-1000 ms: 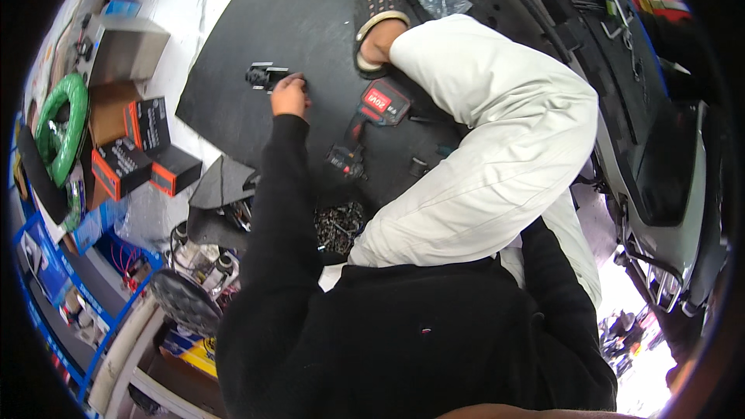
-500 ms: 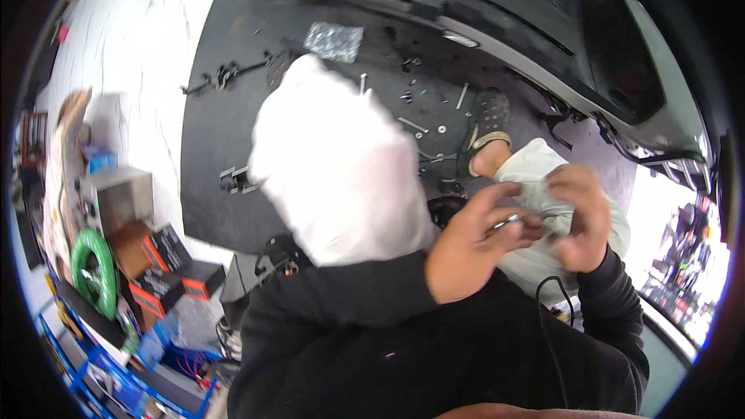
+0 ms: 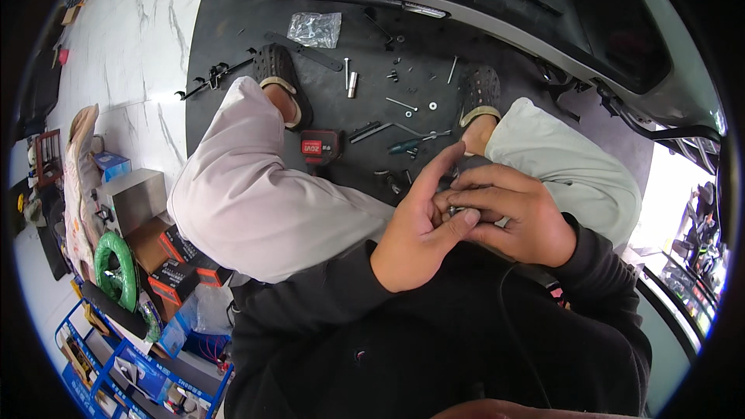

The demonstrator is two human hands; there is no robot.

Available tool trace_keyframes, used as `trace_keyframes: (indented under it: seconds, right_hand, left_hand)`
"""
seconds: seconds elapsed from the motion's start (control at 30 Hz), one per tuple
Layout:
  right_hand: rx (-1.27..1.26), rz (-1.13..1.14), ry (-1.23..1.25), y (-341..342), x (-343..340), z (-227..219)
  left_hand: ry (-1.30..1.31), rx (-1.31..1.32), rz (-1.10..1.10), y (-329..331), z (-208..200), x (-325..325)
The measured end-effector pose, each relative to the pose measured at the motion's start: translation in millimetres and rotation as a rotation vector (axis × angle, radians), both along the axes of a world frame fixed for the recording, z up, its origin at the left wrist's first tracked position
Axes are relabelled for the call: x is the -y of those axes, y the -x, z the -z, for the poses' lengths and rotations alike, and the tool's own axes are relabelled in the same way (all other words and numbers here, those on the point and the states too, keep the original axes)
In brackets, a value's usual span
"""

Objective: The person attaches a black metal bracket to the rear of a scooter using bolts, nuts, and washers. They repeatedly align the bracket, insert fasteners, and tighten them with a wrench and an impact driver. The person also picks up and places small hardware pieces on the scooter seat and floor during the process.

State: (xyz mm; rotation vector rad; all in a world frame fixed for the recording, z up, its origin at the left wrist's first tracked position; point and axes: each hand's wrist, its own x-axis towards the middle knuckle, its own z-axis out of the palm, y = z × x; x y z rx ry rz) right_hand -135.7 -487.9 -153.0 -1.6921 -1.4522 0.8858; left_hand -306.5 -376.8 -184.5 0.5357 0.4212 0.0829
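Note:
Above my lap, my left hand (image 3: 415,237) and my right hand (image 3: 520,217) meet, fingers overlapping. A small shiny metal piece (image 3: 454,210) shows between them, close to my left thumb; its exact kind is hidden by the fingers. My left index finger points up and away, while the thumb bends in over the piece. The right fingers curl around the same spot. Beyond the hands, on the dark mat (image 3: 225,116), lie a cordless tool's red and black battery end (image 3: 320,146), a ratchet (image 3: 423,140) and a green-handled tool (image 3: 405,146).
Several bolts, among them a long bolt (image 3: 402,104), lie between my feet with a washer (image 3: 433,106) and a socket (image 3: 352,85). Farther off are a clear parts bag (image 3: 314,29) and a vehicle's side (image 3: 497,27). At left stand black-orange boxes (image 3: 174,279) and a green-wrapped ring (image 3: 105,252).
My hands have come together and shifted left in view, with the fingers closing around the metal piece. My left leg has swung outward, uncovering my left shoe and the cordless tool.

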Motion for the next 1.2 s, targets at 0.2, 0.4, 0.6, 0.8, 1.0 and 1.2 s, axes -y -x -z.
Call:
trace_keyframes:
  seconds: [0.2,0.4,0.6,0.8,1.0,1.2]
  right_hand:
    - [-0.152,0.067,0.029,3,16,-5]
    - [-0.244,0.097,-0.014,-5,30,-17]
    - [-0.084,0.181,-0.234,-8,29,-43]
    - [-0.105,0.34,-0.112,-51,5,-91]
    - [-1.109,0.311,0.25,-50,-68,-68]
    - [-1.426,0.002,0.233,-49,-112,-50]
  left_hand:
    - [-0.033,0.015,0.014,-6,-6,10]
    - [-0.203,0.055,0.113,-18,-35,7]
    - [-0.243,0.033,0.192,-30,-78,-10]
    - [-1.175,-0.047,0.102,-113,-61,-145]
    - [-2.03,-0.392,0.039,-265,35,-287]
    - [-2.09,-0.505,0.089,-329,95,-326]
